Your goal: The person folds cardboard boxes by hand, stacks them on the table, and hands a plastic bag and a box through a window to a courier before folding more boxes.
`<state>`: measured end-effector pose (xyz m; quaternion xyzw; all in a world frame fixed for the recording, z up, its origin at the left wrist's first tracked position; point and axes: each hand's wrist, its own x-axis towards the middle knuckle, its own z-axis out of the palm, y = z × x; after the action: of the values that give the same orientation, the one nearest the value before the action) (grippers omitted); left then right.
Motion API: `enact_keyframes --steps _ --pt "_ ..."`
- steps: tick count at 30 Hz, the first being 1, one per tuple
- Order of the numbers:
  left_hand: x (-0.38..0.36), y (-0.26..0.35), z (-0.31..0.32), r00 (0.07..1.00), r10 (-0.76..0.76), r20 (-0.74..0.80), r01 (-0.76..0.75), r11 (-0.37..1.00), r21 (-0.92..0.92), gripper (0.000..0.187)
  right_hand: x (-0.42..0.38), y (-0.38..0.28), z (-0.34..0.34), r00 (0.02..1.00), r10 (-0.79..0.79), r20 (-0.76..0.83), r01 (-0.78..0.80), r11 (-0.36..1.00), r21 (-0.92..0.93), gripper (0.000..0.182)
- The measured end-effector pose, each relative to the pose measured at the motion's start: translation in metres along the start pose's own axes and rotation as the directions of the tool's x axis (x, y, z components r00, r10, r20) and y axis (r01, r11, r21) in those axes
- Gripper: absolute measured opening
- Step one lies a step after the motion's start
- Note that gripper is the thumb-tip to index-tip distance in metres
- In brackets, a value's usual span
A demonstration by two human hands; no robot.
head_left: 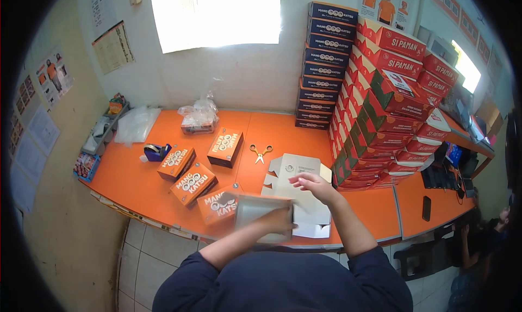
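Your left hand (278, 220), blurred, is at the open box (253, 210) by the front edge of the table (361, 208); whether it grips, I can't tell. Your right hand (311, 183), fingers apart, hovers over the flat carton (304, 164). Orange surface shows between box and scissors (261, 153); printed boxes (194, 184) crowd the left, red stacks (401, 43) the right.

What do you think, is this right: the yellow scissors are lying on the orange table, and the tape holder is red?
Not quite: the tape holder is blue, not red, as the head view shows. The rest is right: the yellow scissors are lying on the orange table.
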<state>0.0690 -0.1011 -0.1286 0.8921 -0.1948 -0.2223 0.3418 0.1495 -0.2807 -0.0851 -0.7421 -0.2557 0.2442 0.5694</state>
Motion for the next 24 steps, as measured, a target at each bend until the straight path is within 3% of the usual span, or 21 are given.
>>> enact_keyframes --steps 2,3,4,5,6,7,8,10,11,12,15,18,21,24 --pt "-0.006 0.016 0.024 0.998 0.058 -0.005 -0.056 0.984 0.167 0.054 0.008 -0.001 0.015 0.986 0.151 0.068 -0.142 0.982 -0.125 0.035" --pt "-0.012 0.034 0.005 0.984 0.12 0.133 -0.15 0.958 0.243 0.048 0.006 -0.006 0.028 0.959 0.266 0.103 -0.225 0.927 -0.3 0.045" --pt "-0.02 0.044 -0.013 0.966 0.144 0.213 -0.18 0.97 0.164 0.044 -0.004 -0.005 0.044 0.917 0.382 0.117 -0.29 0.838 -0.463 0.055" --pt "-0.029 0.05 -0.031 0.942 0.173 0.288 -0.203 0.976 0.078 0.041 -0.005 0.017 0.052 0.91 0.362 0.201 -0.2 0.81 -0.551 0.057" --pt "-0.037 0.054 -0.046 0.911 0.211 0.353 -0.221 0.975 -0.014 0.038 -0.016 0.037 0.059 0.917 0.199 0.345 -0.062 0.927 -0.37 0.059" --pt "-0.043 0.056 -0.056 0.935 0.194 0.296 -0.206 0.979 0.01 0.035 -0.025 0.061 0.065 0.963 0.099 0.251 0.052 0.844 -0.534 0.063" --pt "-0.044 0.04 -0.056 0.957 0.206 0.206 -0.23 0.968 0.098 0.038 -0.049 0.001 0.077 0.944 0.307 0.121 -0.121 0.662 -0.739 0.066" --pt "-0.046 0.0 -0.041 0.969 0.245 0.032 -0.243 0.928 0.282 0.045 -0.066 0.028 0.086 0.979 0.154 0.136 0.011 0.62 -0.785 0.068" --pt "-0.062 -0.002 -0.027 0.963 0.246 -0.112 -0.184 0.9 0.396 0.059 -0.071 0.042 0.086 0.99 0.085 0.116 0.029 0.673 -0.739 0.069" --pt "-0.061 -0.025 -0.007 0.987 0.16 -0.004 -0.142 0.89 0.433 0.074 -0.075 0.055 0.087 0.987 0.055 0.151 0.079 0.649 -0.757 0.069" --pt "-0.074 -0.045 0.011 0.986 0.163 0.032 -0.153 0.813 0.562 0.085 -0.086 0.074 0.081 0.948 0.039 0.315 0.245 0.542 -0.804 0.068" --pt "-0.081 -0.062 0.025 0.953 0.3 -0.038 -0.211 0.75 0.627 0.084 -0.092 0.082 0.08 0.945 0.003 0.328 0.279 0.513 -0.812 0.064" --pt "-0.084 -0.067 0.02 0.965 0.262 0.0 -0.208 0.767 0.607 0.076 -0.093 0.088 0.088 0.964 -0.031 0.264 0.238 0.546 -0.804 0.06" --pt "-0.074 -0.079 0.029 0.955 0.291 -0.064 -0.18 0.736 0.652 0.066 -0.086 0.098 0.095 0.97 -0.144 0.198 0.244 0.489 -0.838 0.054"
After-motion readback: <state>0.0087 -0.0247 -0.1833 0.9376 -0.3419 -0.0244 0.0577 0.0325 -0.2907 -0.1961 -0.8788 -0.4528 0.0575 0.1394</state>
